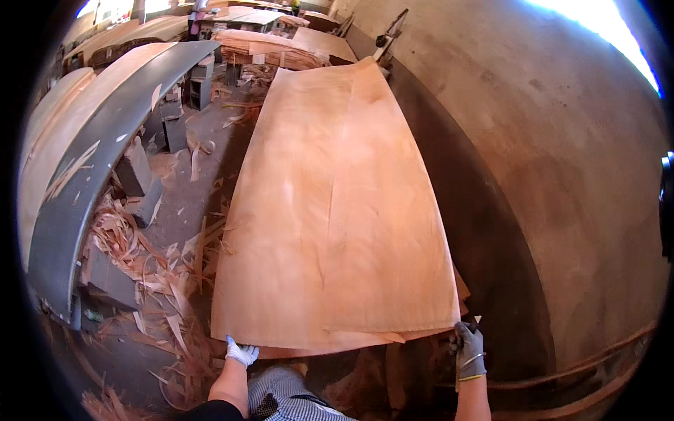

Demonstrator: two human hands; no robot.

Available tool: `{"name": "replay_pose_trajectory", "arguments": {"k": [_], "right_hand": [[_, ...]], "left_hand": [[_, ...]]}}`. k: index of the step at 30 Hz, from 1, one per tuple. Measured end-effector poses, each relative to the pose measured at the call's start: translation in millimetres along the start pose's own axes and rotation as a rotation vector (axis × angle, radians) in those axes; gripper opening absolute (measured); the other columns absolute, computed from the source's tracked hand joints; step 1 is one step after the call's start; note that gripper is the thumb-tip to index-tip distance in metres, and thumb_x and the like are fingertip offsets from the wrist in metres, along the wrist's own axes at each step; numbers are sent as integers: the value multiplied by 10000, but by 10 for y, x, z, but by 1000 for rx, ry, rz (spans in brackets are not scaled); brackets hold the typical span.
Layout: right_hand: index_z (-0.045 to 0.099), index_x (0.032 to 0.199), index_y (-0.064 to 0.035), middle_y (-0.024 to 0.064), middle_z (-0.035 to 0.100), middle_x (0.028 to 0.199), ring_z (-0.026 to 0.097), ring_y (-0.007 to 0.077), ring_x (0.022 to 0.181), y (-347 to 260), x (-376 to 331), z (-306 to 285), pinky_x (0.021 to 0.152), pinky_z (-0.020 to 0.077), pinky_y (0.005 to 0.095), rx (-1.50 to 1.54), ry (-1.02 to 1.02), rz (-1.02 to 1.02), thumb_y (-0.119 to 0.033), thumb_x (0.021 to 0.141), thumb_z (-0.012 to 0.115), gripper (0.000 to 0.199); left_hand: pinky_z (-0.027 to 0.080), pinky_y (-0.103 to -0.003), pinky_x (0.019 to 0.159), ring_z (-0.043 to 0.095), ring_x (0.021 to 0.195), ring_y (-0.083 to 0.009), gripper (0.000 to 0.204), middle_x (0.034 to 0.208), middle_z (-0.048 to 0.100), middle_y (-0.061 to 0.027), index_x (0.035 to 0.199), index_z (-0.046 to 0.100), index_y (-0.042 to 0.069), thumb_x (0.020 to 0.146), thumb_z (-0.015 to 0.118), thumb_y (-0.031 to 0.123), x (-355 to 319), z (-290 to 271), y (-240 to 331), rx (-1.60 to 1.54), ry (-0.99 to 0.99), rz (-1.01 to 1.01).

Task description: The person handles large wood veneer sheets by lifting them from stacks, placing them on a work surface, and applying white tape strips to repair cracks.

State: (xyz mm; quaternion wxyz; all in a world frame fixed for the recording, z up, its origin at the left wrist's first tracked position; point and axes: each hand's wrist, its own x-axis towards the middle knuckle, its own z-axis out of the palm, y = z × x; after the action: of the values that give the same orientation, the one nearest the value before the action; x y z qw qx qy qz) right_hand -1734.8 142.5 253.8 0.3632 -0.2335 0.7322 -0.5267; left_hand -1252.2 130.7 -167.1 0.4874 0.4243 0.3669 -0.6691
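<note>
A large thin sheet of pale orange wood veneer (337, 203) lies stretched away from me on a stack of like sheets. My left hand (241, 352), in a white glove, grips the sheet's near left corner. My right hand (469, 345), in a grey glove, holds the near right corner, where the edge curls up slightly. Both forearms come in from the lower edge.
A long grey metal table (91, 182) with more veneer on it runs along the left. Veneer scraps and strips (161, 266) litter the floor between. A bare concrete wall (562, 175) stands on the right. More veneer stacks (281, 45) lie at the back.
</note>
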Motion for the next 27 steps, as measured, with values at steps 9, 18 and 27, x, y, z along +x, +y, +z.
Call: {"name": "replay_pose_trajectory", "arguments": {"k": [9, 18, 27], "right_hand": [[547, 792, -86, 43, 512, 528, 444, 135, 359, 323, 1664, -895, 312, 338, 266, -112, 115, -87, -156, 791, 668, 139], [549, 798, -70, 26, 495, 527, 458, 144, 360, 1097, 2640, -1017, 306, 355, 279, -30, 105, -87, -88, 795, 661, 113], [514, 908, -19, 50, 521, 600, 471, 158, 397, 2137, 3352, -1170, 335, 378, 308, -142, 5, 63, -126, 826, 647, 189]], "left_hand": [[444, -378, 908, 561, 1010, -200, 276, 1036, 612, 8, 1072, 569, 175, 829, 662, 267, 543, 158, -1204, -5, -101, 216], [455, -324, 729, 546, 772, -146, 177, 847, 594, 35, 971, 561, 164, 825, 659, 185, 435, 555, -1640, -135, -213, 378], [348, -396, 1008, 470, 1155, -257, 490, 1212, 544, -65, 1184, 499, 71, 816, 653, 356, 393, 818, -1641, -56, -88, 466]]}}
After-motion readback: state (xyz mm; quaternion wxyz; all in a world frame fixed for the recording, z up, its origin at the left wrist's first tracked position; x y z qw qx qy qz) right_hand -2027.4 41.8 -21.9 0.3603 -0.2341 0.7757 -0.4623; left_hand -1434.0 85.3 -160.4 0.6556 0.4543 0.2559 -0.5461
